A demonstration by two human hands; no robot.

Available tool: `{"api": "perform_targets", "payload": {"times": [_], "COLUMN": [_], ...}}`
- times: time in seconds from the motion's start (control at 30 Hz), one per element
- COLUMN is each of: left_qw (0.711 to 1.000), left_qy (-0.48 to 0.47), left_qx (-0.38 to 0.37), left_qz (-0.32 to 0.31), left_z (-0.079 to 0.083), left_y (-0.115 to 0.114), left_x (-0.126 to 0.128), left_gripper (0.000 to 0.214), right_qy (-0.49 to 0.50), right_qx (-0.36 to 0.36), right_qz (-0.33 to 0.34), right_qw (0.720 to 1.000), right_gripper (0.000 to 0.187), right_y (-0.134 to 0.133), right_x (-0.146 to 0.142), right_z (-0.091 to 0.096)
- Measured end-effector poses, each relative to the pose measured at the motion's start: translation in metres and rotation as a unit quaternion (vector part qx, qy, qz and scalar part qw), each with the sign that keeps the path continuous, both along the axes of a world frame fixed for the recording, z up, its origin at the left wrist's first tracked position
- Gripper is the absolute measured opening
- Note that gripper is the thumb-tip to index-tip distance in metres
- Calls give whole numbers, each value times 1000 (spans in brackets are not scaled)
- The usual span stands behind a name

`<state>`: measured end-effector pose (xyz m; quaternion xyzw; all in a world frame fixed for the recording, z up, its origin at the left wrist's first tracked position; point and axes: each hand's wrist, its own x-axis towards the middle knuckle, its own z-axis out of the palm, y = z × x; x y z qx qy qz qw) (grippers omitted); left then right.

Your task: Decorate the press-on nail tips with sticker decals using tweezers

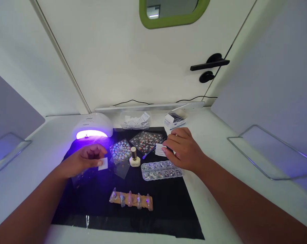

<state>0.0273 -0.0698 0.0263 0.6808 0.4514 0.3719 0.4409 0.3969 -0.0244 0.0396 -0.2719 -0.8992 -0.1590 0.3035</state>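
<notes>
My left hand point(83, 160) hovers over the black mat point(166, 210), pinching a small white square pad point(102, 164) between thumb and fingers. My right hand point(185, 149) lies fingers-down on a small white card point(159, 149) and a dark thin tool point(153, 150) at the mat's right side. Between the hands stands a small polish bottle point(134, 157) with a gold cap. A clear compartment box of rhinestones point(159, 170) lies just below my right hand. A wooden strip with several clear nail tips point(131, 199) rests nearer to me.
A white UV nail lamp point(92, 128) glows purple at the back left. Two sticker sheets point(133, 145) lie behind the bottle. A clear bag of white pads point(135, 120) and a small white box point(174, 120) sit at the back. Wire-edged panels flank the table.
</notes>
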Motion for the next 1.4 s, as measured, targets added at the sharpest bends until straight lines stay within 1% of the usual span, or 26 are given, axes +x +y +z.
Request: {"api": "perform_targets", "payload": {"times": [0.07, 0.13, 0.23, 0.3, 0.37, 0.43, 0.5, 0.57, 0.6, 0.67, 0.77, 0.87, 0.93, 1.0, 1.07, 1.13, 1.23, 1.4], "left_qw": [997, 985, 954, 930, 915, 914, 922, 934, 936, 931, 914, 903, 900, 900, 902, 906, 912, 920], "left_qy": [-7, -24, -40, -44, -37, -7, 45, 113, 145, 196, 243, 268, 279, 287, 292, 295, 289, 269], "left_qx": [56, 125, 230, 289, 321, 321, 293, 243, 219, 186, 180, 199, 212, 221, 226, 227, 230, 251], "left_qz": [56, 118, 188, 223, 241, 249, 249, 235, 234, 244, 269, 270, 258, 243, 225, 202, 179, 131], "left_z": [1, 8, 32, 50, 63, 67, 62, 53, 48, 39, 33, 26, 17, 5, -7, -17, -24, -29], "left_y": [-3, -11, -20, -13, 12, 49, 89, 119, 129, 138, 129, 107, 90, 71, 56, 45, 40, 46], "left_x": [9, 19, 31, 40, 51, 65, 80, 90, 93, 90, 73, 53, 44, 38, 33, 31, 31, 35], "left_gripper": [13, 9, 11, 15, 15, 14, 20, 32, 33, 34, 34, 35, 34, 32, 30, 30, 32, 29], "right_qy": [-1, -2, -4, -5, -5, -7, -12, -19, -23, -31, -45, -75, -104, -129, -144, -152, -154, -132], "right_qx": [-1, -2, -8, -9, -5, 0, 1, -7, -16, -41, -94, -160, -203, -236, -258, -277, -306, -359], "right_qz": [6, 14, 23, 27, 29, 25, 10, -18, -38, -87, -167, -219, -230, -229, -226, -228, -232, -210], "right_qw": [1000, 1000, 1000, 1000, 1000, 1000, 1000, 1000, 999, 995, 980, 959, 946, 936, 928, 921, 911, 900], "right_gripper": [25, 26, 25, 24, 25, 27, 28, 27, 25, 19, 27, 31, 33, 34, 34, 35, 35, 35], "right_y": [-1, -1, -2, -3, -5, -8, -10, -10, -8, -3, 8, 17, 19, 18, 16, 14, 15, 20], "right_x": [-1, -1, -2, -3, -4, -4, -2, 3, 6, 12, 18, 16, 12, 8, 4, 1, -1, 0], "right_z": [0, -1, -3, -3, -2, 0, 2, 4, 5, 6, 4, -3, -8, -12, -14, -16, -17, -19]}}
